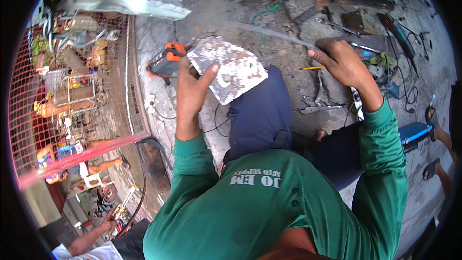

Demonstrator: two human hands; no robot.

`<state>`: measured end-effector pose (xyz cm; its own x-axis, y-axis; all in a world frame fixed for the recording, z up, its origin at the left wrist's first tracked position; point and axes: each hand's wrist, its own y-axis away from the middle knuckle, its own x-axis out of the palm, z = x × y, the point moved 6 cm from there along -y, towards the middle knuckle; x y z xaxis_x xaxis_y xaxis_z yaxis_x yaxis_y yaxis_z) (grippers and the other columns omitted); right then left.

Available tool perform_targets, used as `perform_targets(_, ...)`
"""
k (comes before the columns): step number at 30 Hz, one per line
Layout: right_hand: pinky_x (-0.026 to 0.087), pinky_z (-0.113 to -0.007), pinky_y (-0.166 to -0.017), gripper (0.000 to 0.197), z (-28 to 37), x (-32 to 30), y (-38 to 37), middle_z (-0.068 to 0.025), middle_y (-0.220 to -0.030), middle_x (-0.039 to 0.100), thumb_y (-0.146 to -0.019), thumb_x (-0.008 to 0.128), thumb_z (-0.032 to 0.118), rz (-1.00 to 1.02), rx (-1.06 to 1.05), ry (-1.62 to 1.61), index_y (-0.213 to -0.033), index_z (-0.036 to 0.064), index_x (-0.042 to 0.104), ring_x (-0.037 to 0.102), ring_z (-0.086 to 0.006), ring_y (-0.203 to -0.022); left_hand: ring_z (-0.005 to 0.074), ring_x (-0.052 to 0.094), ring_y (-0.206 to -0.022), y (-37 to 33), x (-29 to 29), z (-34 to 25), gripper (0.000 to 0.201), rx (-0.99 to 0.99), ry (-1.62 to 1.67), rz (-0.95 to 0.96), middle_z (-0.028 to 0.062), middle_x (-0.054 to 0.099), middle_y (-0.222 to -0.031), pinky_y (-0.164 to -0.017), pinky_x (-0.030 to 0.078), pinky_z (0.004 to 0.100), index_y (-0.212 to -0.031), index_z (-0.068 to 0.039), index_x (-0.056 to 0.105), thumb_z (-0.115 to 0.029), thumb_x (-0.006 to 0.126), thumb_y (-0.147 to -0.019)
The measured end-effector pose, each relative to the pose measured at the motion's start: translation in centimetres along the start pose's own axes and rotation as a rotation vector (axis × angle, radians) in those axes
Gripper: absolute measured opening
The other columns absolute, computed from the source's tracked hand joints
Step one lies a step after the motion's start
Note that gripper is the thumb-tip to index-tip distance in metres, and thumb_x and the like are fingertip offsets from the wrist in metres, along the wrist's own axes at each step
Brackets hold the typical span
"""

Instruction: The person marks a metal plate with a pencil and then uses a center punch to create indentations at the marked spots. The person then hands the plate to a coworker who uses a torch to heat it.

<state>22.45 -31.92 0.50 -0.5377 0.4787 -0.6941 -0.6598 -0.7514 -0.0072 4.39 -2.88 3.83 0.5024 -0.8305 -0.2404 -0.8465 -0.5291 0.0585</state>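
My left hand (191,86) grips the left edge of a flat, angular metal plate (240,70) with worn, patchy white paint. Its thumb lies on the upper face, while the fingers are mostly hidden at the edge. The plate rests against my dark-trousered leg (262,110). Over to the right, my right hand (344,62) is closed on one end of a thin greyish strip (274,32). That strip reaches leftward above the plate and is smeared by motion, so its kind is unclear. Beyond my left hand an orange and black power tool (167,60) lies on the ground.
Below my right hand lie a yellow pencil (312,68) and pliers (320,109). Wrenches (337,26) and cables are scattered at right. A pale bent metal panel (125,1) is at far left, above a red mesh gate (129,67). Other people are at both sides.
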Motion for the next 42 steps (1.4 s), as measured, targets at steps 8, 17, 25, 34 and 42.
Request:
perform_targets(8, 0.051, -0.054, -0.077, 0.019, -19.7, -2.6, 7.8, -0.0266, -0.089, 0.068, -0.084, 0.064, 0.017, 0.000, 0.274, 0.380, -0.088, -0.0012, 0.068, 0.066, -0.0455, -0.088, 0.0272, 0.060, -0.118, -1.0, -1.0, 2.1, 0.071, -0.063, 0.195, -0.069, 0.0164, 0.058, -0.130, -0.102, 0.048, 0.0376, -0.145, 0.002, 0.039, -0.009, 0.072, -0.083)
perform_targets(17, 0.054, -0.054, -0.085, 0.023, -22.9, -2.6, 4.8, -0.0234, -0.102, 0.070, -0.086, 0.068, 0.015, -0.098, 0.336, 0.827, -0.107, 0.0051, 0.070, 0.066, -0.0429, -0.103, 0.0243, 0.058, -0.117, 1.0, -3.0, -1.2, 0.074, 0.055, 0.172, 0.015, 0.0160, 0.061, -0.124, -0.103, 0.044, 0.0359, -0.139, -0.002, 0.043, -0.005, 0.076, -0.073)
perform_targets(25, 0.054, -0.051, -0.071, 0.038, 16.0, 3.6, -5.6, -0.0166, -0.080, 0.066, -0.099, 0.057, 0.039, -0.125, -0.611, 0.219, -0.089, 0.0031, 0.067, 0.068, -0.0387, -0.082, 0.0233, 0.057, -0.122, -0.1, -3.7, 1.6, 0.064, 0.065, 0.203, -0.024, 0.0158, 0.060, -0.131, -0.105, 0.044, 0.0366, -0.142, 0.004, 0.045, -0.014, 0.072, -0.086)
perform_targets(34, 0.059, -0.044, -0.077, 0.021, 23.1, 8.2, -13.7, -0.0158, -0.096, 0.076, -0.086, 0.062, 0.014, 0.189, -0.582, 0.596, -0.097, 0.0068, 0.078, 0.075, -0.0334, -0.093, 0.0245, 0.054, -0.123, -1.0, -4.3, 2.2, 0.068, 0.104, 0.194, -0.004, 0.0169, 0.057, -0.133, -0.107, 0.041, 0.0374, -0.141, 0.005, 0.047, -0.022, 0.074, -0.085)
perform_targets(42, 0.058, -0.048, -0.077, 0.018, 23.7, 9.4, -14.4, -0.0212, -0.087, 0.073, -0.086, 0.062, 0.014, 0.146, -0.781, 0.577, -0.087, 0.0006, 0.074, 0.073, -0.0387, -0.086, 0.0236, 0.058, -0.118, -0.9, -5.7, 3.2, 0.072, 0.094, 0.206, -0.042, 0.0162, 0.062, -0.126, -0.103, 0.045, 0.0359, -0.139, 0.005, 0.048, -0.029, 0.078, -0.083)
